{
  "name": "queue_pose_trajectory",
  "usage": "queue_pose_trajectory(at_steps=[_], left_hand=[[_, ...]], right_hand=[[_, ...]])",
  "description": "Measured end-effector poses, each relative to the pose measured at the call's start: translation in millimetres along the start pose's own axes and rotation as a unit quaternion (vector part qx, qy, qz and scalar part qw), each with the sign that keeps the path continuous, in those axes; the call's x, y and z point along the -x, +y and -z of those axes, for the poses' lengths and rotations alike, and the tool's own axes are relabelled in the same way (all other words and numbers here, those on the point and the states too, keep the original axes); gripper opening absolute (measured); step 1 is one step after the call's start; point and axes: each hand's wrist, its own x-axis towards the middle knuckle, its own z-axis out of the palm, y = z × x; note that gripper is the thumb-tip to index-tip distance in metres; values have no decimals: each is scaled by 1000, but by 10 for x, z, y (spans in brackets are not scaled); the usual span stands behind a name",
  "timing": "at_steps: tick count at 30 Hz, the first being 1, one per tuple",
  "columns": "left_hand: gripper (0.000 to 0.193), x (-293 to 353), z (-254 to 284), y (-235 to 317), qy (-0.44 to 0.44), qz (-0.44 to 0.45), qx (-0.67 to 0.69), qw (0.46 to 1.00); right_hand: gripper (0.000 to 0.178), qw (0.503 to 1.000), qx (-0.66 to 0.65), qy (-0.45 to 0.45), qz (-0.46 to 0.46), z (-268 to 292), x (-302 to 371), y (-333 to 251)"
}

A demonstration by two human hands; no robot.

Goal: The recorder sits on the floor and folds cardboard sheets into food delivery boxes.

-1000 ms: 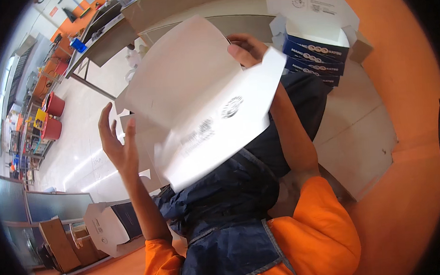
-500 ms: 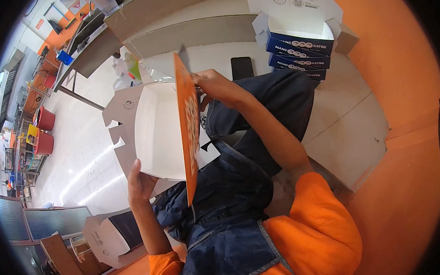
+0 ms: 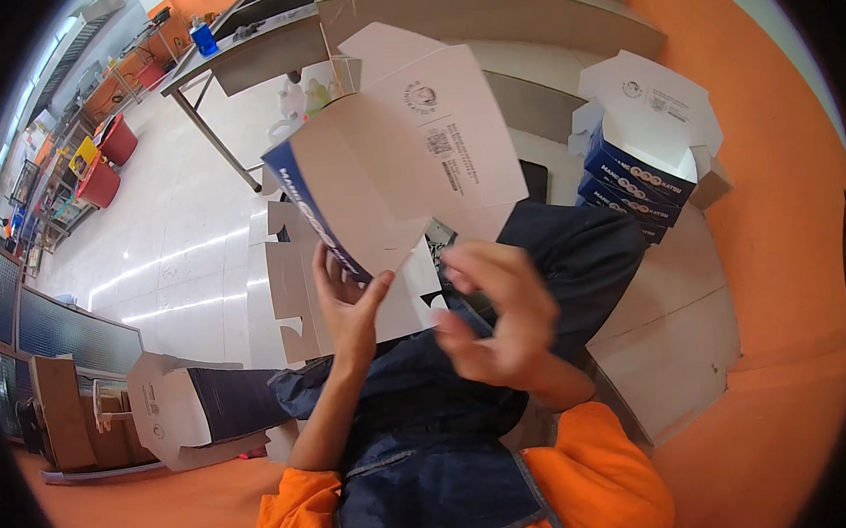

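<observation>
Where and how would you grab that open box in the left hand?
Probably pinch the open box by its blue side wall, from the left: that thin panel has a free edge, while the printed lid spreads out rightward.

The held box (image 3: 390,157) is white inside, blue-sided.

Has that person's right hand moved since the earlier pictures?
Yes: judged against the stack of blue boxes, the right hand is lower in the view now.
</observation>
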Motion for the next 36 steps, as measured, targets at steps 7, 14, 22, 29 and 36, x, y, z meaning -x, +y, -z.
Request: queue_pose_trajectory(at_steps=[7,14,22,29,36], left_hand=[[93,303,-131,-233,-139,-85,-74,984],[41,117,269,263,-76,-209,-451,864],[40,198,855,255,61,-186,-554,809],[53,169,1015,132,81,-146,-556,814],[52,180,1002,164,75,-118,-535,833]], right_hand=[[30,987,-15,-90,-134,-466,-204,218],[21,959,243,-123,-82,378,-586,644],[22,868,444,-191,-114,1665,-989,1231],[25,797,517,-260,-170,2056,-981,1581],[23,747,574,-260,-212,2160,-923,1520]])
